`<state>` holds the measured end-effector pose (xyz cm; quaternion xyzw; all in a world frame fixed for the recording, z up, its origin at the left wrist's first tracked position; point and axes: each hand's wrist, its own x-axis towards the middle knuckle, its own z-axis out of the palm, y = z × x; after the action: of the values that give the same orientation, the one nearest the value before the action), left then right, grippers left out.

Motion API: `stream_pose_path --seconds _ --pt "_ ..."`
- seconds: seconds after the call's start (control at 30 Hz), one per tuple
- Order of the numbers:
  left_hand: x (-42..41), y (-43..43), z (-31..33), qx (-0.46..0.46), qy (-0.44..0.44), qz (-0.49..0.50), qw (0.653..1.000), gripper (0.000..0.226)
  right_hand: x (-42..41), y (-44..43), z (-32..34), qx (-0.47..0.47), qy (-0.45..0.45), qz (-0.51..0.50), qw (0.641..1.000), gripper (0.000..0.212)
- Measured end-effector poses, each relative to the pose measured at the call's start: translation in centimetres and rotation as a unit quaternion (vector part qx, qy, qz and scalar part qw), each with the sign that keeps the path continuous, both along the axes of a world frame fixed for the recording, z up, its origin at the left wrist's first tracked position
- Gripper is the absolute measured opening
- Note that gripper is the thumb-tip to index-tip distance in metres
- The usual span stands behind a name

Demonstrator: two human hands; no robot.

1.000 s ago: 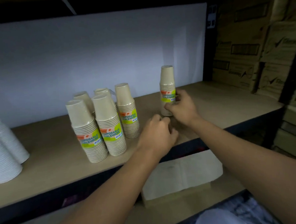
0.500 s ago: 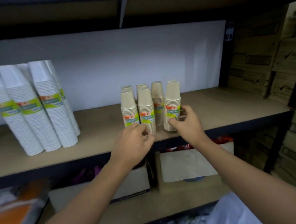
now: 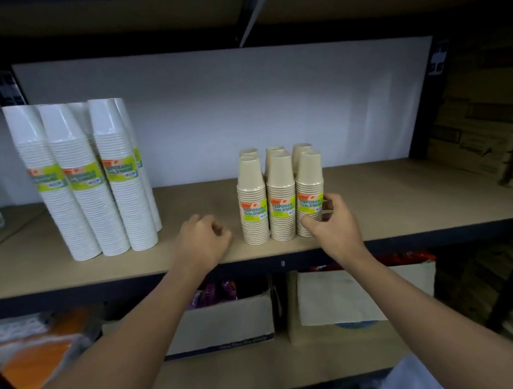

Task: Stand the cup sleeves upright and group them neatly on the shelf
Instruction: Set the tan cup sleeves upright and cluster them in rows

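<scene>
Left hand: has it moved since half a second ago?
Yes. The left hand went leftward, away from the front-left sleeve; bare shelf now shows between them.

Six tan cup sleeves (image 3: 281, 198) stand upright together near the shelf's (image 3: 400, 203) front edge; right hand (image 3: 335, 228) grips one, left hand (image 3: 201, 242) curled alongside.

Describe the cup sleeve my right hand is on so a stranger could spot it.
On the wooden shelf, right of the tall white cup stacks, a block of short tan cup sleeves stands in two rows. It is the front-row sleeve at the right end, the only one the right hand holds.
</scene>
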<state>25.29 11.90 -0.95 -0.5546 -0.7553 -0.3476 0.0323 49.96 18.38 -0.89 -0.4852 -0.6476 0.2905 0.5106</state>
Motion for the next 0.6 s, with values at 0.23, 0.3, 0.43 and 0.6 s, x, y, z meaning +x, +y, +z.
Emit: stream_pose_path --seconds 0.23,0.3,0.43,0.6 --pt "-0.04 0.75 -0.94 -0.004 0.031 0.016 0.999 0.018 0.14 -0.06 0.21 -0.012 0.010 0.026 1.000 0.069" --pt "-0.06 0.76 -0.99 -0.006 0.029 0.013 0.999 0.019 0.11 -0.04 0.20 -0.011 0.005 0.020 1.000 0.067" --pt "0.08 0.72 -1.02 -0.005 0.035 0.021 0.999 0.019 0.06 -0.01 0.14 -0.010 -0.002 0.010 1.000 0.066" --pt "0.04 0.57 -1.00 0.000 0.021 0.012 1.000 0.018 0.25 -0.05 0.13 -0.014 -0.001 0.017 1.000 0.064"
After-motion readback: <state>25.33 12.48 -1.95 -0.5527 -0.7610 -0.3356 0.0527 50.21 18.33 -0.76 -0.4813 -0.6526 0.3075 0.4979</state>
